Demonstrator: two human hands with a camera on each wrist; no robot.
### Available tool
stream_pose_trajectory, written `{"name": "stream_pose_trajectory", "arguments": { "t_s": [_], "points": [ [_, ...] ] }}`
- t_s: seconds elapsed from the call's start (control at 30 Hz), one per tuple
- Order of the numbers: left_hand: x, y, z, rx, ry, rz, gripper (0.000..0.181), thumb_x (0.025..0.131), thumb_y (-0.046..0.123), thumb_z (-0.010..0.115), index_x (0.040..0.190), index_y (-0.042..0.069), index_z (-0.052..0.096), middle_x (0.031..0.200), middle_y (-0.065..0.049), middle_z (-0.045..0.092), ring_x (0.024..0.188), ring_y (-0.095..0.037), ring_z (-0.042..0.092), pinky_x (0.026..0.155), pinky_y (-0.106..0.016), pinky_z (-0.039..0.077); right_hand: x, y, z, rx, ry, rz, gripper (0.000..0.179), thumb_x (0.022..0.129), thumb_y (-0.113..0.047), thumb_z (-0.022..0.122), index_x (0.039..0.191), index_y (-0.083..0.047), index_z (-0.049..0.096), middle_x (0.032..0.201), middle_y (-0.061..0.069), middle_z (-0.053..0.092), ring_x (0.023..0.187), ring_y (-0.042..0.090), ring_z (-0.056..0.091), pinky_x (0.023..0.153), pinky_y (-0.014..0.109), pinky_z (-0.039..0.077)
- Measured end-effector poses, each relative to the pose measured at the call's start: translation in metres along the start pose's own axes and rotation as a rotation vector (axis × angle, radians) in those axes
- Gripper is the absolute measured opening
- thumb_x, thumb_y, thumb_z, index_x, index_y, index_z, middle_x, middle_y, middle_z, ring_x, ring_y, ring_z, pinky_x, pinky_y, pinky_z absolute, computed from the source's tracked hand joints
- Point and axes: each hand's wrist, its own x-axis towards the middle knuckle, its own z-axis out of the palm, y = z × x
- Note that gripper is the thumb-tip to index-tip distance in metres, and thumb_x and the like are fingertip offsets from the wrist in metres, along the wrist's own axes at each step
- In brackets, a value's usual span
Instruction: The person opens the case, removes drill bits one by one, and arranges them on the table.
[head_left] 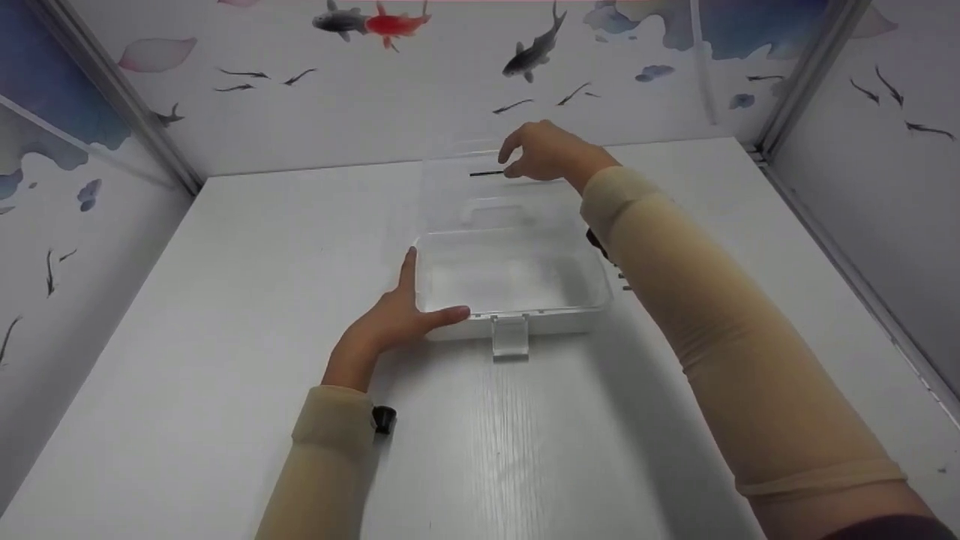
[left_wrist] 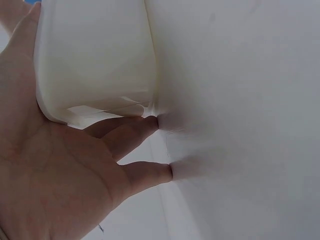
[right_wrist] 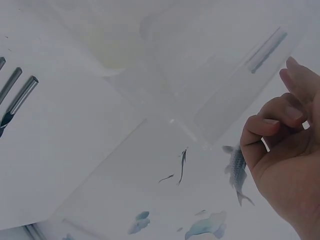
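Note:
A clear plastic box (head_left: 510, 324) sits with its see-through lid (head_left: 450, 210) swung up at the back and its front latch (head_left: 511, 337) hanging down. My left hand (head_left: 382, 322) rests against the box's left front corner, thumb along the front rim, fingers stretched down the left side. In the left wrist view, two fingertips reach the table. Up by the lid is my right hand (head_left: 544, 152), thumb and index apart, other fingers bent. A thin dark rod (head_left: 486, 173) shows right by its fingertips; in the right wrist view a metal rod (right_wrist: 267, 50) lies apart from them.
Several metal drill bits (right_wrist: 22, 95) lie on the white table (head_left: 247, 300) right of the box, mostly hidden behind my right forearm in the head view. Fish-patterned panels (head_left: 262, 112) stand along the back and both sides.

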Motion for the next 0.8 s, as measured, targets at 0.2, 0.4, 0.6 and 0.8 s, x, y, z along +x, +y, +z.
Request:
{"name": "stream_pose_trajectory", "arguments": {
  "t_s": [0.2, 0.4, 0.6, 0.8],
  "points": [
    [0.000, 0.000, -0.001, -0.021, -0.002, 0.008, 0.146, 0.075, 0.085, 0.075, 0.168, 0.031, -0.023, 0.180, -0.016, 0.013, 0.164, -0.037, 0.027, 0.131, -0.059, 0.028, 0.004, 0.003, 0.005, -0.049, -0.014, 0.026, 0.042, 0.110, -0.026, 0.059, 0.152, -0.017, 0.061, 0.170, 0.013, 0.043, 0.161, 0.037, 0.034, 0.129, 0.061, 0.031],
    [0.000, 0.000, -0.001, -0.030, 0.001, 0.020, 0.146, 0.075, 0.085, 0.076, 0.169, 0.031, -0.022, 0.178, -0.019, 0.017, 0.163, -0.038, 0.030, 0.130, -0.058, 0.030, 0.005, 0.006, 0.009, -0.092, -0.012, 0.027, 0.041, 0.110, -0.025, 0.060, 0.150, -0.018, 0.063, 0.167, 0.013, 0.047, 0.157, 0.037, 0.040, 0.127, 0.061, 0.034],
    [0.001, 0.000, 0.000, -0.029, -0.001, 0.017, 0.141, 0.080, 0.079, 0.076, 0.168, 0.031, -0.023, 0.178, -0.018, 0.020, 0.162, -0.038, 0.033, 0.130, -0.058, 0.030, 0.006, 0.010, 0.014, -0.128, 0.032, 0.007, 0.034, 0.108, -0.023, 0.063, 0.141, -0.018, 0.069, 0.164, 0.013, 0.050, 0.155, 0.038, 0.043, 0.123, 0.060, 0.040],
    [0.001, 0.000, 0.000, -0.022, 0.003, 0.015, 0.141, 0.080, 0.078, 0.077, 0.168, 0.031, -0.023, 0.178, -0.018, 0.019, 0.162, -0.038, 0.032, 0.130, -0.058, 0.030, 0.007, 0.014, 0.017, -0.088, 0.070, 0.034, 0.025, 0.107, -0.024, 0.067, 0.129, -0.015, 0.073, 0.160, 0.013, 0.054, 0.150, 0.037, 0.048, 0.121, 0.060, 0.041]
  ]
}}
